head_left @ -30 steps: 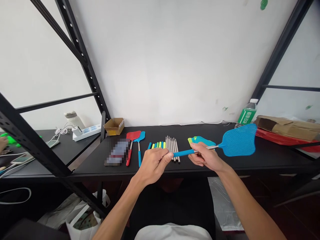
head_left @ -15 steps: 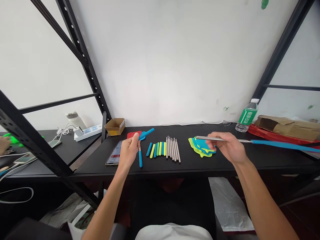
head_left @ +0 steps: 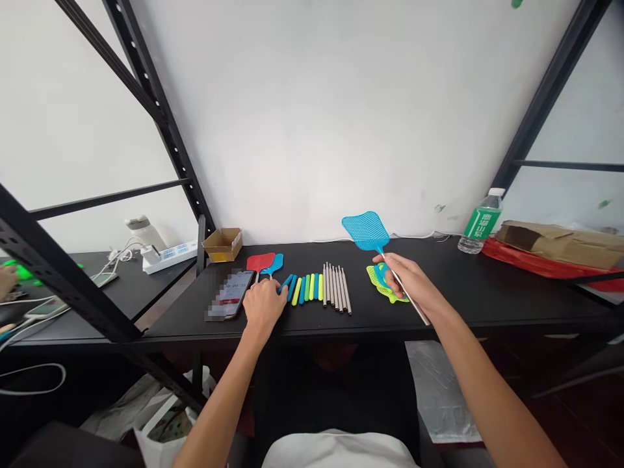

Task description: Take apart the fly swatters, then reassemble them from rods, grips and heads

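Since earlier, swatter (head_left: 365, 231) swung upright in right hand (head_left: 407, 283), pinched by its rod; left hand (head_left: 263, 304) lays a handle (head_left: 286, 283) beside the phone (head_left: 233, 293).

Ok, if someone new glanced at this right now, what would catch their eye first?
Probably the blue fly swatter, raised above the black table in the right hand, which grips its metal rod. Next, the row of blue and green grips lying mid-table, with the left hand resting at its left end.
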